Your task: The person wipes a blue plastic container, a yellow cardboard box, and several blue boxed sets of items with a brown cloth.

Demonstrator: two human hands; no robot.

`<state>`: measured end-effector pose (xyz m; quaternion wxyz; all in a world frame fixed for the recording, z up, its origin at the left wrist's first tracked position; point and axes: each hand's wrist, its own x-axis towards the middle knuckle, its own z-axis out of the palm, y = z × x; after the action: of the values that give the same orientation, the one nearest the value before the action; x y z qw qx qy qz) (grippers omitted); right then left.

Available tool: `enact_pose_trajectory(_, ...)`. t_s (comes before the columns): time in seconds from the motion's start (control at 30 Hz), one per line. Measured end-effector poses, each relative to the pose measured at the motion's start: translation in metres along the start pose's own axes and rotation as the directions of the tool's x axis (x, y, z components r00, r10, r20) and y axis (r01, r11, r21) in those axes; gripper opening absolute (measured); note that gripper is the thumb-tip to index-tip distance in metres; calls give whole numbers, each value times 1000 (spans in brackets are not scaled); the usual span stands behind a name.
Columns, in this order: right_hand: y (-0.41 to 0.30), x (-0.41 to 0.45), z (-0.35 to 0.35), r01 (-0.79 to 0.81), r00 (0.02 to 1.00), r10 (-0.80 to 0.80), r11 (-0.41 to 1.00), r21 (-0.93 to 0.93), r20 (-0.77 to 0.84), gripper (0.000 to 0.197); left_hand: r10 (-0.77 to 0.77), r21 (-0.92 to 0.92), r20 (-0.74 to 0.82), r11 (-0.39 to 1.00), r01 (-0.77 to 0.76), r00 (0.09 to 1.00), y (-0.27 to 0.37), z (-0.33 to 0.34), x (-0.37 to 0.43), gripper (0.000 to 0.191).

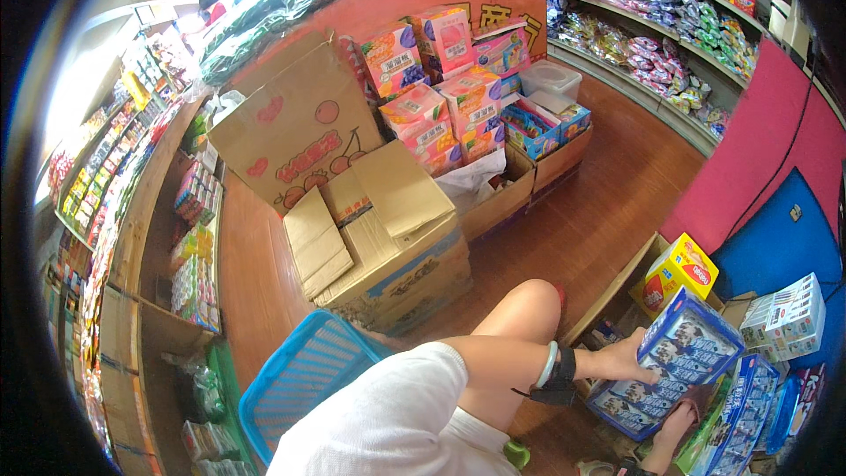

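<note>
A flat blue box of small packs (667, 362), printed with cartoon pictures and writing, is tilted up before me on the right. My left hand (624, 358) grips its left edge, with the thumb on the printed front. At the wrist are a pale bangle (547, 365) and a black strap (564, 377). My right hand (675, 424) holds the lower right edge, and some of its fingers are hidden by the box. A similar blue box (743, 413) stands just to the right. Behind the held box is a yellow-and-red box (681, 272) in an open carton (618, 287).
A blue plastic basket (310, 370) stands at my left, beside a large cardboard carton (390, 225). Pink fruit-printed boxes (423, 119) are stacked beyond it. White printed boxes (786, 317) stand far right, near a blue panel (767, 238). Shelves of bagged goods (661, 39) line the back.
</note>
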<state>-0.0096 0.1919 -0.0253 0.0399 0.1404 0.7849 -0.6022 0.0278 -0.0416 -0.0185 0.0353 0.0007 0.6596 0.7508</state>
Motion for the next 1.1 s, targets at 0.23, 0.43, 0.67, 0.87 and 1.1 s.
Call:
enact_pose_trajectory(0.23, 12, 1, 0, 131, 991, -125, 962, -238, 40, 41, 48, 1, -252, 999, -49, 966, 32, -5, 2, 80)
enact_pose_trajectory(0.43, -5, -3, 24, -217, 973, 94, 688, 693, 211, 61, 200, -209, -298, 940, -269, 933, -11, 17, 17, 69)
enact_pose_trajectory(0.67, -5, -39, 51, -209, 970, 10, 547, 811, 244, 61, 129, -472, -353, 830, -295, 927, -9, 33, 17, 62)
enact_pose_trajectory(0.87, -14, -67, 70, -314, 947, 158, 637, 704, 279, 44, 275, -438, -303, 810, -390, 912, 4, 22, 25, 71)
enact_pose_trajectory(1.1, 8, -43, 64, -141, 967, 26, 882, 450, 253, 27, 312, -105, -475, 908, -405, 823, 34, 24, 37, 70)
